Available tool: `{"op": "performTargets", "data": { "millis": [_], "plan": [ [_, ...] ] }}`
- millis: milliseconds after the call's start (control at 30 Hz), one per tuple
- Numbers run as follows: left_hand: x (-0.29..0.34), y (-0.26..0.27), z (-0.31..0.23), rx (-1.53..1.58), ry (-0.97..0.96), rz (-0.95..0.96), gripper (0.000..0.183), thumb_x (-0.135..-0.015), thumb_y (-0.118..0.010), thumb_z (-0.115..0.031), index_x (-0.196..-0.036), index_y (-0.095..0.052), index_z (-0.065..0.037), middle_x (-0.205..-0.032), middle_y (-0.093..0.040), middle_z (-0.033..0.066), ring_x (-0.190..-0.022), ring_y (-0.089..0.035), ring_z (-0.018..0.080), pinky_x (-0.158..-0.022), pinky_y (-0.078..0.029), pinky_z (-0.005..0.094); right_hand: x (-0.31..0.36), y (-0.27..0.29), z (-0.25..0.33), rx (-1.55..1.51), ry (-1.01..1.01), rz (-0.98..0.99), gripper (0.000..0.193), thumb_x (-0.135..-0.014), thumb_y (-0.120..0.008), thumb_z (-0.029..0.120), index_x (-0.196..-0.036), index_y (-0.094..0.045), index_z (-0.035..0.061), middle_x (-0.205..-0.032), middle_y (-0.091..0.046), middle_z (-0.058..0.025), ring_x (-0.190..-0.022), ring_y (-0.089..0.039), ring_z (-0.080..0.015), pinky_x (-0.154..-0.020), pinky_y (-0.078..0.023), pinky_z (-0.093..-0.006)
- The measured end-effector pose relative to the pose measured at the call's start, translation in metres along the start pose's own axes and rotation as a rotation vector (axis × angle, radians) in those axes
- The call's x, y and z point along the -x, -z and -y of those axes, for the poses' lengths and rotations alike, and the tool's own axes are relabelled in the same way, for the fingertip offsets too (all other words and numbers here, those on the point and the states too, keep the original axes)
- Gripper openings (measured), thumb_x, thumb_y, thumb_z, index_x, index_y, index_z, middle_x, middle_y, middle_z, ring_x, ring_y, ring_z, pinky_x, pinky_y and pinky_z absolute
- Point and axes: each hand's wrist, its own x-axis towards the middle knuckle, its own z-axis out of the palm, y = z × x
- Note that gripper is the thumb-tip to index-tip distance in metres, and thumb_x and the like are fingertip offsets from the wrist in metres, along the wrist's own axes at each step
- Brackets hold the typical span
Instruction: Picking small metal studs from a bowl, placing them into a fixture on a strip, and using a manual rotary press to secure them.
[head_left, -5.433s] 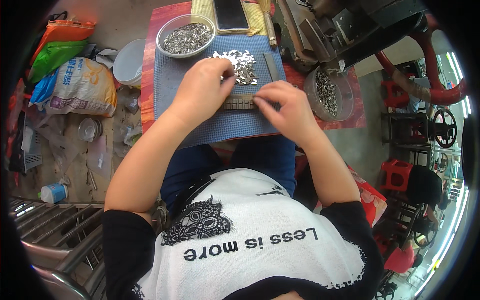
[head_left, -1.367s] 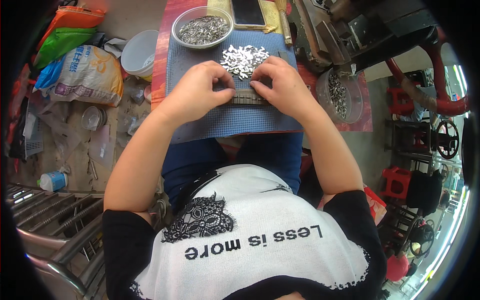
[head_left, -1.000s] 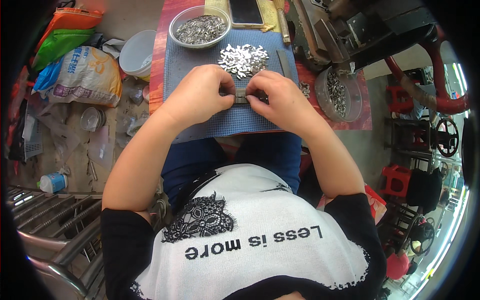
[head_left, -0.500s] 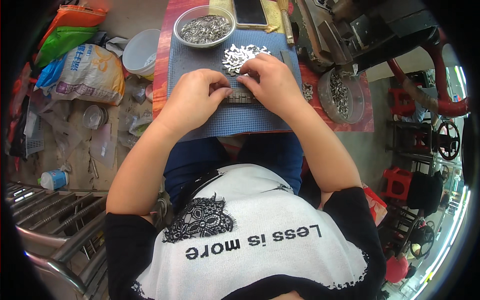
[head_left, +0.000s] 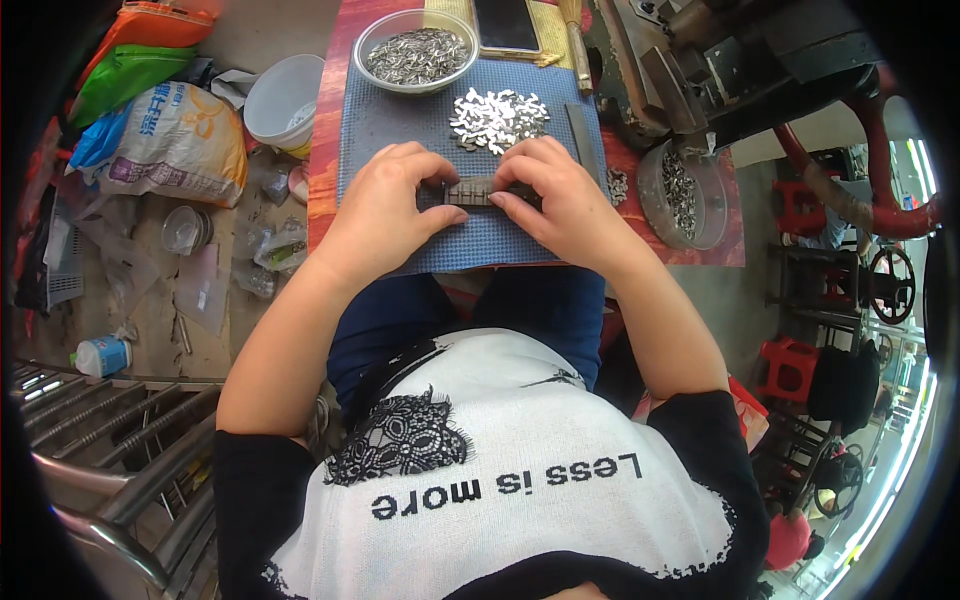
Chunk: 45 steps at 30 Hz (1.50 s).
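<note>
A short dark metal bar with a row of slots [head_left: 470, 191] lies crosswise over the blue textured mat [head_left: 400, 125]. My left hand [head_left: 385, 205] grips its left end between thumb and fingers. At the other end, my right hand [head_left: 560, 200] holds it the same way, with the fingers hiding that end. Just beyond the bar is a loose pile of small white and silvery metal pieces [head_left: 497, 118]. Farther back, a clear round bowl [head_left: 362, 62] holds many small silvery pieces.
A phone [head_left: 505, 22] and a brush [head_left: 576, 45] lie at the back. On the mat's right is a flat metal strip [head_left: 581, 140]. A clear tub of metal parts [head_left: 712, 205] stands by a dark machine [head_left: 690, 75]. A white bucket [head_left: 283, 100] is to the left.
My right hand has come back from the white pile and now grips the bar's right end. The left hand has also taken hold, and the bar is raised slightly toward the pile.
</note>
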Motion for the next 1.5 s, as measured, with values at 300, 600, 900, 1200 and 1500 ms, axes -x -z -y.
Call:
{"op": "performTargets", "data": {
  "millis": [300,600,900,1200,1500],
  "plan": [
    [0.001,-0.007,0.001,0.035,-0.025,-0.106,0.023,-0.073,-0.083,-0.013,-0.090,-0.071,-0.003,-0.088,-0.065,0.0090,-0.090,-0.061,0.0280,-0.080,-0.050,0.0388,-0.005,0.007,0.007,0.000,-0.083,0.011,0.009,-0.084,-0.073,0.011,-0.088,-0.071,0.0024,-0.087,-0.068,-0.0111,-0.090,-0.062,-0.0288,-0.080,-0.051,-0.0379],
    [0.004,-0.011,0.002,0.027,-0.029,-0.174,0.023,-0.072,-0.083,-0.011,-0.089,-0.071,-0.002,-0.088,-0.064,0.0101,-0.090,-0.060,0.0296,-0.080,-0.049,0.0391,0.015,0.011,-0.013,0.010,-0.252,-0.190,0.026,-0.081,-0.080,0.024,-0.081,-0.063,0.0035,-0.086,-0.061,-0.0094,-0.088,-0.055,-0.0292,-0.079,-0.045,-0.0388],
    [-0.081,0.073,0.018,-0.441,-0.064,-0.283,0.032,-0.081,-0.076,-0.016,-0.110,-0.070,-0.001,-0.095,-0.067,0.0130,-0.094,-0.061,0.0287,-0.086,-0.049,0.0381,0.028,0.004,-0.022,-0.154,-0.212,-0.364,0.027,-0.081,-0.080,0.020,-0.079,-0.059,0.0030,-0.081,-0.058,-0.0075,-0.081,-0.055,-0.0265,-0.075,-0.044,-0.0360],
    [-0.127,0.061,0.014,-0.460,0.073,0.019,0.032,-0.079,-0.077,-0.019,-0.107,-0.075,-0.004,-0.099,-0.073,0.0189,-0.103,-0.064,0.0362,-0.092,-0.050,0.0460,0.025,0.006,-0.017,-0.125,-0.213,-0.377,0.020,-0.081,-0.077,0.015,-0.080,-0.062,0.0022,-0.083,-0.061,-0.0076,-0.082,-0.055,-0.0268,-0.076,-0.044,-0.0362],
    [-0.118,0.049,0.035,-0.460,-0.056,-0.204,0.021,-0.082,-0.076,-0.028,-0.099,-0.081,-0.017,-0.103,-0.072,0.0044,-0.107,-0.058,0.0273,-0.096,-0.043,0.0420,-0.055,0.026,-0.008,-0.092,-0.130,-0.367,0.018,-0.084,-0.073,0.018,-0.083,-0.065,0.0016,-0.083,-0.063,-0.0116,-0.082,-0.058,-0.0303,-0.077,-0.046,-0.0386]
  ]
}}
